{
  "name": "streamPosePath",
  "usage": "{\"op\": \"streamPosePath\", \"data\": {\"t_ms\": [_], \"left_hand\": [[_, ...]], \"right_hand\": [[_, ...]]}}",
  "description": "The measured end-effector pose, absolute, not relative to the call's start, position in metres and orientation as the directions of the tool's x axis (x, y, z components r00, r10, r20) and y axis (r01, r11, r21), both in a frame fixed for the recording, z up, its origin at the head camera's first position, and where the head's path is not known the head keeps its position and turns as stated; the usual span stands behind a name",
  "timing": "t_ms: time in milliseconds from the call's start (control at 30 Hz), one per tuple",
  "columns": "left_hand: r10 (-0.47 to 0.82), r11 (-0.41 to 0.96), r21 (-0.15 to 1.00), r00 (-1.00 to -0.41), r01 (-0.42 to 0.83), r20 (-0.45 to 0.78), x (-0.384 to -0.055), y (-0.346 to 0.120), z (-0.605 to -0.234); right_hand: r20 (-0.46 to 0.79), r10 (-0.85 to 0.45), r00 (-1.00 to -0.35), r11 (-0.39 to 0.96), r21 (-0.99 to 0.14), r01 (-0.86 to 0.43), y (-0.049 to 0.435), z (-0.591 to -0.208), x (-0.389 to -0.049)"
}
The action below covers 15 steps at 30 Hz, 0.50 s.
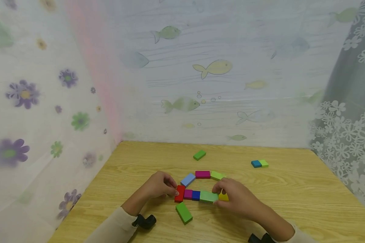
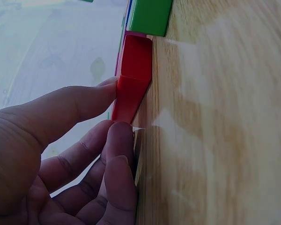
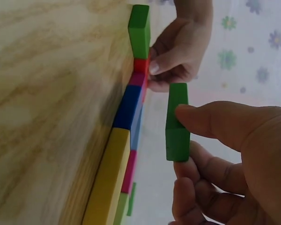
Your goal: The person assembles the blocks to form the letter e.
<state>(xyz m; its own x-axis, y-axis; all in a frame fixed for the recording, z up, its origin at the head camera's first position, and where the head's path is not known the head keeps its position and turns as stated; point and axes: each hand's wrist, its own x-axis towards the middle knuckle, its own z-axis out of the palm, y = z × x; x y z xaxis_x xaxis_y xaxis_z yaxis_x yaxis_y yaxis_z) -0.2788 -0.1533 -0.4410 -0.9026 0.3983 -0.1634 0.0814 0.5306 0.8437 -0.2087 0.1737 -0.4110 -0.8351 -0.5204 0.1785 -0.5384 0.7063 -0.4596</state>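
Observation:
My left hand (image 1: pixel 160 185) holds a red block (image 1: pixel 179 193) by thumb and fingertips at the left end of a row on the table. In the left wrist view the thumb lies against the red block (image 2: pixel 135 58) and fingers meet its near end. My right hand (image 1: pixel 236 196) pinches a green block (image 3: pixel 178 126) between thumb and fingers, raised off the table. Below it, a yellow block (image 3: pixel 107 173) lies at the right of a dark blue block (image 1: pixel 196 195). A small magenta block (image 1: pixel 188 194) sits between dark blue and red.
Behind the row, a light blue block (image 1: pixel 188 180), a magenta block (image 1: pixel 202 174) and a lime block (image 1: pixel 217 176) form an arc. One green block (image 1: pixel 184 213) lies in front. Farther back are another green block (image 1: pixel 199 155) and a teal block (image 1: pixel 256 164) touching a lime one.

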Motion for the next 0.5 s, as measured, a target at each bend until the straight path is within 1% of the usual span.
{"op": "streamPosePath", "data": {"t_ms": [300, 500], "left_hand": [[0.394, 0.529, 0.845, -0.903, 0.072, -0.17, -0.279, -0.152, -0.442], [0.386, 0.536, 0.841, -0.906, 0.068, -0.173, -0.278, -0.152, -0.441]], "right_hand": [[0.112, -0.555, -0.824, 0.649, -0.562, -0.513, 0.176, -0.412, -0.193], [0.012, -0.581, -0.814, 0.638, -0.615, -0.464, 0.17, -0.415, -0.184]]}}
